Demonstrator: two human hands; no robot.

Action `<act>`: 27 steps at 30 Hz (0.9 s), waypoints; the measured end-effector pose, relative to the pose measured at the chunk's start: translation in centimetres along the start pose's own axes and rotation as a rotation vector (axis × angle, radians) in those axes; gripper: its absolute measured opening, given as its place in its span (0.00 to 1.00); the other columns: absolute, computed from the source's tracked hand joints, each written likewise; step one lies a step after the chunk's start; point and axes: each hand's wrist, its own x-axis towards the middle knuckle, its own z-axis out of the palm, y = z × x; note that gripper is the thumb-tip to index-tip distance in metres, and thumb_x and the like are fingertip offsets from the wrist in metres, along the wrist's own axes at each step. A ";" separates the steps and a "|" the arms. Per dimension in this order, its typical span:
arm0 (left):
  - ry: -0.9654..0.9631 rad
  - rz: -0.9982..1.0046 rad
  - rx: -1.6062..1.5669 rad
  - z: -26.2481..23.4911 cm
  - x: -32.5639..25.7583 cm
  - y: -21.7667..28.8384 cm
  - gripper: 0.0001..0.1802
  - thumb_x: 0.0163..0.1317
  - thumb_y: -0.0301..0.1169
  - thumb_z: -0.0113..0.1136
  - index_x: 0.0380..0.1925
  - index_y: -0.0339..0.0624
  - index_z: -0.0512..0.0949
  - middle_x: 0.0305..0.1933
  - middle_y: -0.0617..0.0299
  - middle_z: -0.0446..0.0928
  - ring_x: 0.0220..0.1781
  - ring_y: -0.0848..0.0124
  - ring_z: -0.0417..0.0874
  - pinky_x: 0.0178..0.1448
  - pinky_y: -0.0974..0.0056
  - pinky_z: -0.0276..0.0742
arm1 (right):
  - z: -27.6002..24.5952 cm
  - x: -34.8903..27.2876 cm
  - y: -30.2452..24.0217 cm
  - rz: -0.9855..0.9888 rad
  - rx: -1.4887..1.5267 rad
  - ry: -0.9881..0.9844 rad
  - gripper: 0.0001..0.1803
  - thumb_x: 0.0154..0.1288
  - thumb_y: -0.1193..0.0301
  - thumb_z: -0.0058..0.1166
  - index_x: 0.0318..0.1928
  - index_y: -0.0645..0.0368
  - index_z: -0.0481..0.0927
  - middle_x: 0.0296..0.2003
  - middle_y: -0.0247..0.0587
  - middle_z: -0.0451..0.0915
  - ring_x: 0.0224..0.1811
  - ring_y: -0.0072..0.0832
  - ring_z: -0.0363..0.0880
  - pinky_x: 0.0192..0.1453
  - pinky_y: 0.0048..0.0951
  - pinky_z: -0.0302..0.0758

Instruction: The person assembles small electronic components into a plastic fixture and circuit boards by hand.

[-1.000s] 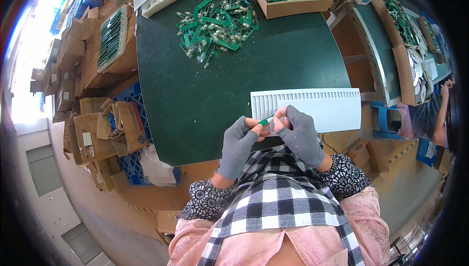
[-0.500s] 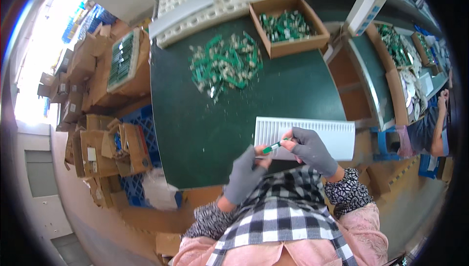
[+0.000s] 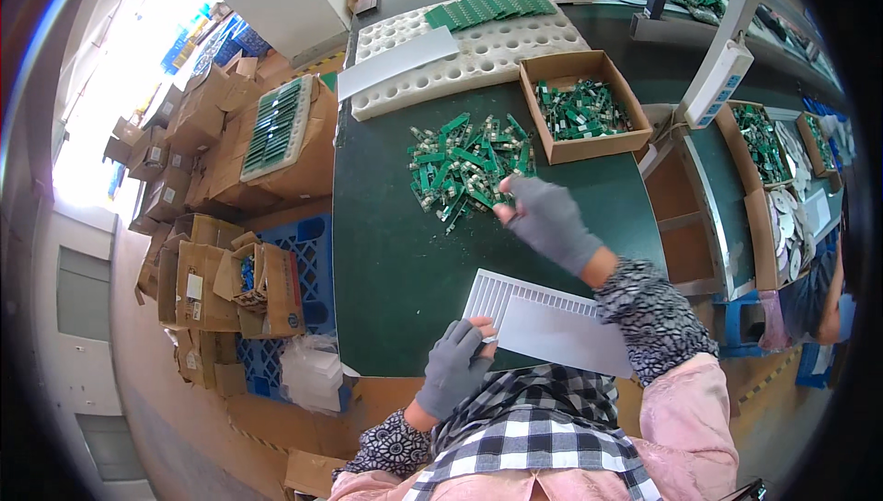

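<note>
My right hand (image 3: 554, 225), in a grey fingerless glove, reaches over the near right edge of a loose pile of small green circuit boards (image 3: 460, 165). Its bare fingertips are slightly apart, and no board shows clearly between them. Nearer to me, my left hand (image 3: 452, 368), gloved the same way, is curled at the lower left corner of a white slotted tray (image 3: 561, 331). Something small and pale shows at its fingertips, too small to name. Narrow slots run along the tray's left and far sides; the rest is a smooth panel. My right sleeve covers its right end.
A cardboard box (image 3: 589, 138) of green boards stands beyond the pile. Behind lies a white foam block (image 3: 497, 64) with holes, bearing a white strip (image 3: 395, 64) and a row of green boards (image 3: 487, 9). A white post (image 3: 722, 78) rises at right; cartons (image 3: 207, 285) stand left.
Half a second ago both hands held a small green board over the tray. The right hand has moved forward to the pile; the left stays near the tray. The view has shifted.
</note>
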 end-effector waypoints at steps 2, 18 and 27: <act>0.032 -0.008 -0.070 0.3 0.7 0.0 0.12 0.56 0.23 0.66 0.42 0.41 0.81 0.47 0.55 0.80 0.43 0.56 0.83 0.45 0.61 0.80 | 4.1 0.3 0.6 -0.109 -0.124 0.056 0.17 0.59 0.62 0.63 0.45 0.55 0.77 0.30 0.39 0.80 0.37 0.36 0.82 0.42 0.38 0.78; -0.019 -0.658 -1.203 -1.0 8.6 -1.0 0.20 0.72 0.36 0.54 0.55 0.30 0.73 0.47 0.55 0.81 0.49 0.71 0.82 0.49 0.69 0.79 | 1.1 -7.6 2.8 -0.618 -0.422 0.250 0.24 0.58 0.66 0.60 0.56 0.56 0.79 0.43 0.40 0.82 0.56 0.40 0.78 0.70 0.47 0.65; 0.036 -0.412 -0.908 0.3 7.5 2.2 0.13 0.70 0.28 0.55 0.49 0.30 0.75 0.44 0.56 0.81 0.44 0.72 0.83 0.49 0.68 0.80 | -2.5 -7.4 -1.9 -0.376 -0.116 -0.050 0.21 0.61 0.70 0.56 0.56 0.59 0.74 0.39 0.42 0.79 0.44 0.40 0.80 0.52 0.40 0.75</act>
